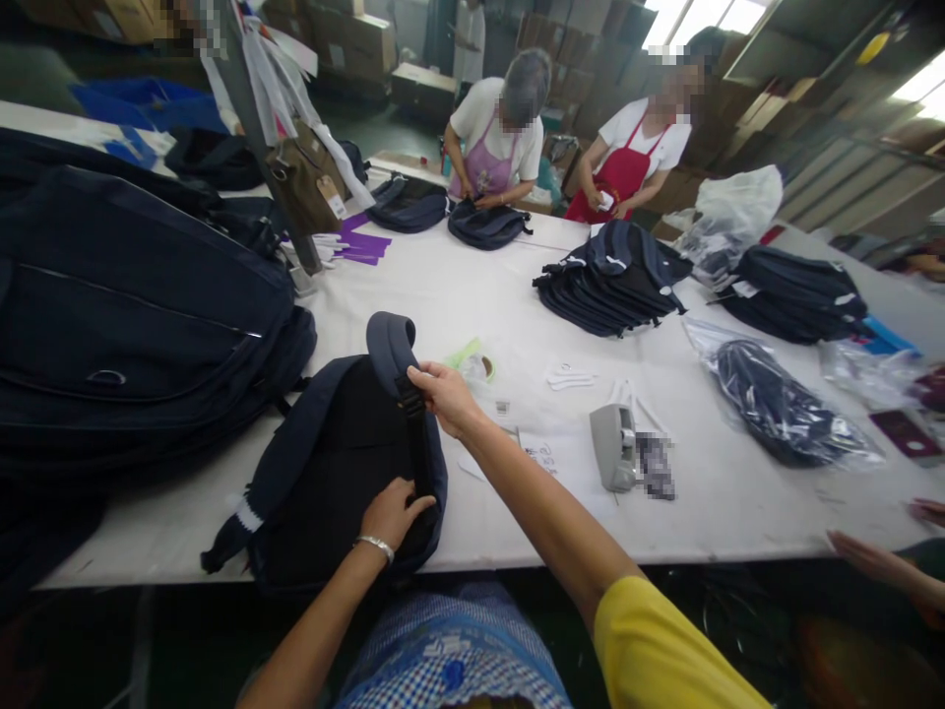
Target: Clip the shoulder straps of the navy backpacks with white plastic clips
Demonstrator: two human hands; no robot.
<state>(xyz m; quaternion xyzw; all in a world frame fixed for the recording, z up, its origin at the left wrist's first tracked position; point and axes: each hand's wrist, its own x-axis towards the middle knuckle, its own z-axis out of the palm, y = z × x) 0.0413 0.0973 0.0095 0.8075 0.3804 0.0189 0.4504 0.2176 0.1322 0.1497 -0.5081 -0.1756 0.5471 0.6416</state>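
Note:
A dark navy backpack (336,473) lies on the white table in front of me, its black back panel facing up. My right hand (447,396) pinches one shoulder strap (391,345) near its black adjuster, lifting it in a loop above the bag. Below the adjuster, black webbing (418,448) runs down to the bag's lower side. My left hand (395,514) rests on the back panel beside the lower end of that webbing, thumb stretched out and apart from the fingers. The other shoulder strap (284,458) lies along the bag's left side.
Large navy backpacks (133,295) are piled at left by a metal post (277,148). A tape dispenser (614,448), tape roll (483,366) and papers lie to the right. Beyond are stacked backpacks (609,276) and a plastic-wrapped one (783,399). Two people work across the table; another person's hands show at right.

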